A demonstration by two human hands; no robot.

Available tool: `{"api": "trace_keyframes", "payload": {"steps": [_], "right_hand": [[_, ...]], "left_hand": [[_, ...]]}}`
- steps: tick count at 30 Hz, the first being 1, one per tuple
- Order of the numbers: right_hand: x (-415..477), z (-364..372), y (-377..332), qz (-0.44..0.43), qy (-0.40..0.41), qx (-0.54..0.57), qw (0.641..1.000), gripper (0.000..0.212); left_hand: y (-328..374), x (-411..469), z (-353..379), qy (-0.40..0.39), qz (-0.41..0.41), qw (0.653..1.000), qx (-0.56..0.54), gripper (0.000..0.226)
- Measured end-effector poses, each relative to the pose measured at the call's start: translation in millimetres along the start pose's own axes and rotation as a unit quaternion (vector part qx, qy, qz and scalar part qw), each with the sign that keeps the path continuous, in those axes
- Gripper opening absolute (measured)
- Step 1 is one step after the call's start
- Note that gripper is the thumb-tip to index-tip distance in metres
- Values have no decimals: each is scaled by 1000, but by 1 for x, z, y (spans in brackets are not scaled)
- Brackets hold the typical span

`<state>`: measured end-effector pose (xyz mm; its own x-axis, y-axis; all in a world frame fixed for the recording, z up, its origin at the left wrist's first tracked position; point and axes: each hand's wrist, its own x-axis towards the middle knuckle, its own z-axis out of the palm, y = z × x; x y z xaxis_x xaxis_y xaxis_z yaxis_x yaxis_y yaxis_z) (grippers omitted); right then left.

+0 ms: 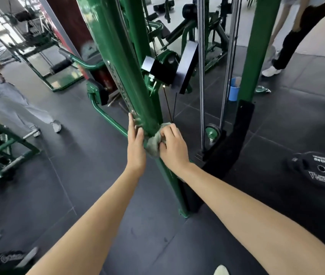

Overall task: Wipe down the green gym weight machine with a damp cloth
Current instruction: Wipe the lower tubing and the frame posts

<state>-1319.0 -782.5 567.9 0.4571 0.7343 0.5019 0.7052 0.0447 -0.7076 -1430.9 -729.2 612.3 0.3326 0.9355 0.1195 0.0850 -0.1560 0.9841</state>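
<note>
Two bare forearms reach out and down from the bottom of the view, and both hands meet at the same spot on the green post (118, 62) of the weight machine. Right hand (172, 145) first: fingers curled, knuckles up, gripping a bunched pale grey-green cloth (153, 142) and pressing it against the post's right side. Left hand (135, 142) sits just beside it on the post's left face, fingers straight and relaxed, laid along the metal, thumb touching the cloth's edge, so it looks like a steadying hand rather than a gripping one. By my reading, we're mid-wipe on the lower part of this upright. The thinner green strut (169, 185) running down to the floor below the hands looks like the likely next stretch, and that calls for sliding the cloth downward while keeping it pressed round the tube. Further off, two thin black cables (169, 108) hang just behind the cloth, worth keeping clear of. A black weight plate (319, 171) lies on the dark floor to the right, a blue cup (233, 92) stands behind the far post, and another person's legs (18, 108) pass at left.
</note>
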Motion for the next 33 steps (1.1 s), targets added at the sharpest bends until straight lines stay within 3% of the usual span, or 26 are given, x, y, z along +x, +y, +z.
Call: {"api": "trace_keyframes", "payload": {"steps": [4,7,11,16,19,24,28,33], "right_hand": [[39,-20,-44,-43,95,60,993,23],[42,-15,-42,-55,107,66,991,27],[-7,23,14,-12,56,29,998,28],[-81,78,106,139,-104,-40,984,26],[-89,87,107,173,-90,-45,980,23],[-55,72,71,87,22,17,996,25],[-51,75,76,25,48,16,998,30],[-81,111,115,32,59,11,998,32]], "left_hand": [[-9,3,-4,-20,-1,999,-28,57],[-26,-1,-4,-30,-5,999,-31,57],[-63,-3,-5,-32,-13,999,-22,62],[-112,-20,-5,-61,-71,996,8,66],[-141,-35,-4,-98,-127,987,-7,68],[-174,-54,0,-116,-161,980,6,61],[-203,-53,6,-88,-172,981,-2,70],[-247,-58,13,-78,-117,989,-41,68]]}}
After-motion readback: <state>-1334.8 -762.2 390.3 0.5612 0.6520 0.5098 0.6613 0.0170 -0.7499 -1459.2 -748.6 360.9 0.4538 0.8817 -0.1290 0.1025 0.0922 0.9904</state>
